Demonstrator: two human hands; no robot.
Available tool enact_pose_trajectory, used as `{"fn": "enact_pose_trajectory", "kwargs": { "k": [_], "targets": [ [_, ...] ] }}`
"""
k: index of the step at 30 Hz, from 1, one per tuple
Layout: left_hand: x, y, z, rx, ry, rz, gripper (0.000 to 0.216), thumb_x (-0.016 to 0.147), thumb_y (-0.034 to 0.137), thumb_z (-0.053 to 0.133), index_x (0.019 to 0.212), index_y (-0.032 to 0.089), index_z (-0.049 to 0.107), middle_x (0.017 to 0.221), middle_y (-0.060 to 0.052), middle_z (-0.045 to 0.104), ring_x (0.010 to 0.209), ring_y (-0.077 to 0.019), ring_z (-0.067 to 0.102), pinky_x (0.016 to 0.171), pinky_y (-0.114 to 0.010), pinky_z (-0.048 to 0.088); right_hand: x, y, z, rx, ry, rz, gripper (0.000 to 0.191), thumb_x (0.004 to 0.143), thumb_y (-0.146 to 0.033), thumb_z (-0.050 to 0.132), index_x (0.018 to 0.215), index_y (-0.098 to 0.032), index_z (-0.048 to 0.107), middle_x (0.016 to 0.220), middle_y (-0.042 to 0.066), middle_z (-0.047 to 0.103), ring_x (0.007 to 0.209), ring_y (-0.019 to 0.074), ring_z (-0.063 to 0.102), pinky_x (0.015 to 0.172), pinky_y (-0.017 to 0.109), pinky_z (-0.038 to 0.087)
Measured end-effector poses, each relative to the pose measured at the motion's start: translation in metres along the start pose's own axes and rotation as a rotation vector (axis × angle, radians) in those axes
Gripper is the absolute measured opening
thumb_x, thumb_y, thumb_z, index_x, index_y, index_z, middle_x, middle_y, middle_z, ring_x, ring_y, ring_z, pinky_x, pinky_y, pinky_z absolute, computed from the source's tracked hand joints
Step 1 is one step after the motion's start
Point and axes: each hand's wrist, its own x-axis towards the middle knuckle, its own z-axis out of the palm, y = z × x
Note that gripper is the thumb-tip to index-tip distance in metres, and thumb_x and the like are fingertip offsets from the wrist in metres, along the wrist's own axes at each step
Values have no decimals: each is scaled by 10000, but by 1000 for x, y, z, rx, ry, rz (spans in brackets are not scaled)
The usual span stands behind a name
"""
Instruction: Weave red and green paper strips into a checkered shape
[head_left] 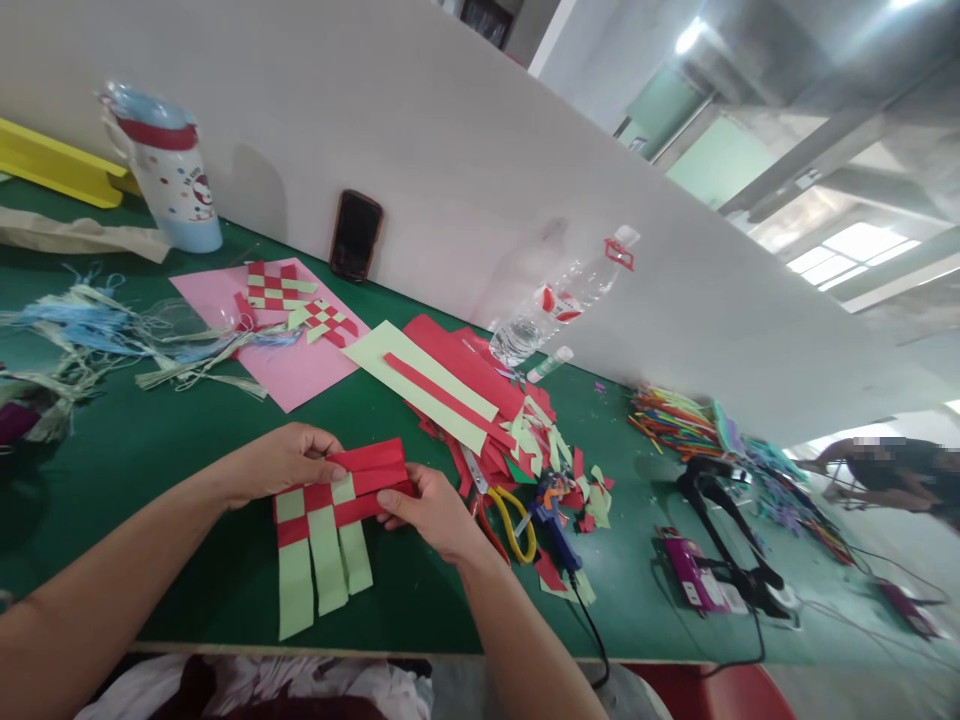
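Between my hands is a partly woven paper piece (320,524), with red strips crossing pale green ones. Its green strips hang loose toward the table's front edge. My left hand (296,465) pinches the upper edge, thumb near a green square. On the other side my right hand (420,505) grips the ends of the red strips between thumb and fingers. Just right of that hand lie scissors (512,525) with yellow and red handles, and a blue glue gun (556,530) among paper scraps.
Red sheets (465,365) and a pale green sheet (420,385) lie behind my hands. Finished woven pieces (281,288) rest on pink paper (296,385). A plastic bottle (562,300), phone (357,236) and tumbler (176,185) stand along the partition. A black stand (731,530) and a person (900,475) are rightward.
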Motion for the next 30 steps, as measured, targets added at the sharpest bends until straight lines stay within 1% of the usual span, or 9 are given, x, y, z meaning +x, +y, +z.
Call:
{"fn": "enact_pose_trajectory", "kwargs": {
  "k": [7,11,13,15,18,20,24,27,30],
  "targets": [
    [3,-2,-1,153,48,30,494,667,678,778,838,217,727,763,2,775,700,-222,707,630,-292,532,1,3,3,-59,39,-13,518,714,-551,847,1016,-160,691,797,14,733,684,143,711,658,265,592],
    [-11,-6,-1,311,252,98,570,784,684,682,1155,254,734,1220,-68,781,1147,-339,704,948,-395,555,2,4,6,-154,62,-16,340,791,-441,778,979,-177,672,747,-6,714,669,135,706,616,236,578],
    [-24,-17,7,437,398,169,499,913,609,570,1255,274,708,1386,-78,706,1357,-367,575,1118,-467,451,3,5,8,-218,94,-21,234,830,-382,741,926,-189,649,700,-21,688,656,140,706,593,230,574],
    [-38,-38,24,783,487,426,400,1008,469,463,1206,267,746,1288,-73,755,1290,-322,631,1120,-461,462,3,5,10,-291,132,-33,157,865,-334,702,892,-199,627,672,-30,670,634,146,705,572,232,572],
    [-53,-76,61,1128,439,716,338,1027,271,485,1226,325,753,1297,-15,766,1289,-262,650,1173,-448,428,1,5,10,-434,199,-86,109,883,-295,691,936,-209,651,739,-8,704,657,171,711,608,271,583],
    [-58,-94,84,1257,273,816,434,987,407,610,1415,340,635,1455,-18,674,1335,-261,626,1167,-425,442,-3,5,8,-531,276,-144,195,889,-295,704,1064,-212,678,961,56,745,818,216,725,753,342,595],
    [-61,-100,106,1320,103,760,861,884,628,691,1606,280,376,1631,-68,460,1476,-287,488,1204,-452,412,-10,7,1,-863,428,-434,296,961,-263,653,1248,-198,675,1268,144,673,1149,294,619,1005,437,501],
    [-58,-91,109,1300,89,797,951,872,668,681,1632,234,308,1637,-102,427,1498,-275,459,1237,-437,369,-11,12,2,-1191,353,-765,180,1003,-253,643,1159,-212,721,1121,102,722,1098,262,597,984,391,481],
    [-55,-85,110,1300,71,842,956,858,680,690,1612,190,363,1607,-122,462,1480,-278,484,1255,-416,339,-6,16,8,-1359,197,-922,103,1015,-312,666,1055,-249,737,1084,50,742,1077,231,575,950,373,441]
  ]
}}
